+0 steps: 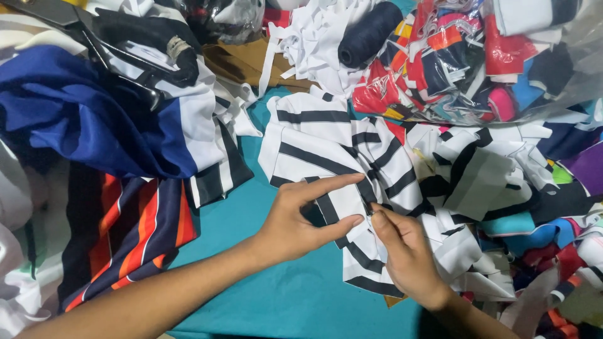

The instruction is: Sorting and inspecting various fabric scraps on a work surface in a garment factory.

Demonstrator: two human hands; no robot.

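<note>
A teal-covered bench [276,301] lies buried under heaps of cut cloth, with bare teal showing only in the lower middle. At its centre lies a white fabric panel with black stripes [320,150], crumpled, its long axis running from the upper left down to the lower right, the stripes slanting across it. The left hand [295,220] pinches a fold of this panel between thumb and outstretched forefinger, a narrow grip holding cloth; the right hand [405,251] pinches the same fold just beside it, fingertips nearly touching the left thumb. The panel spreads mostly above and beyond both grips. Upper right sits a clear plastic bag of red, navy and pink scraps [477,56]; beside it a dark navy thread spool [367,31]. Left lie a blue-and-white garment [94,119] and orange-striped navy cloth [138,232].
</note>
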